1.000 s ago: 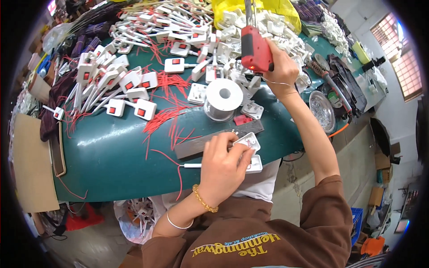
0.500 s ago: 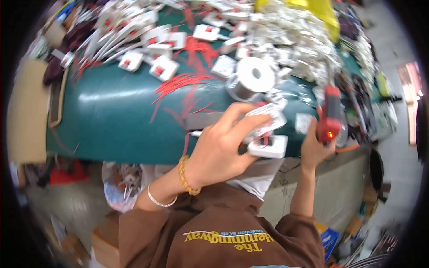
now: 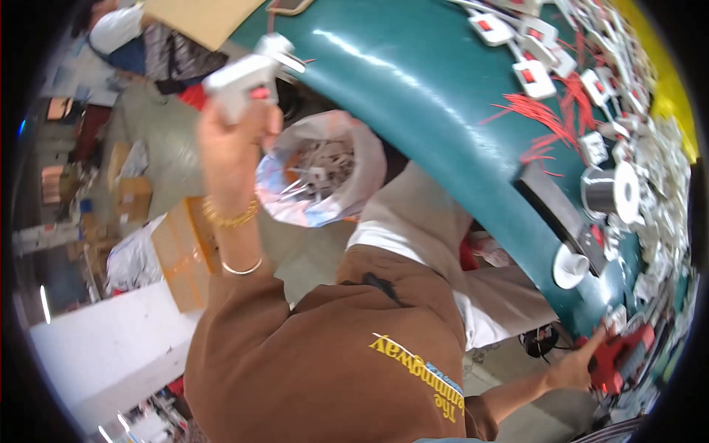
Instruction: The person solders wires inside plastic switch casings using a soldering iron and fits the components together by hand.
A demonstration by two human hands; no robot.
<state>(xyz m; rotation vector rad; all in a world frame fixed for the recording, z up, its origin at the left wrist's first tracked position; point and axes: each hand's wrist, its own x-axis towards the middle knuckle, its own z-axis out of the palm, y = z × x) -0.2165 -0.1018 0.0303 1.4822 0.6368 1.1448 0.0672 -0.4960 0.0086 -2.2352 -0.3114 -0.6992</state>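
My left hand (image 3: 235,151) is raised off to the left, past the edge of the green table, closed on a white plastic box (image 3: 242,83) with a red switch. Motion blurs the box. Another white piece (image 3: 275,46) appears just beyond it; whether the two are joined I cannot tell. At the far right, my right hand (image 3: 583,365) is closed round a red-and-dark hand-held tool (image 3: 619,362). A round white part (image 3: 571,266) lies on the table near it, beside a dark flat block (image 3: 550,203).
A plastic-lined bin (image 3: 369,159) with white scraps stands below the table's edge. On the green table (image 3: 413,96) are red wires (image 3: 539,122), several white switch boxes (image 3: 533,80) and a spool of grey wire (image 3: 626,193). A cardboard box (image 3: 181,255) sits at left; another person (image 3: 136,48) is far left.
My view has swung left. My left hand has moved from the white parts near the spool to beyond the table's left side, carrying the box. My right hand still holds the tool.
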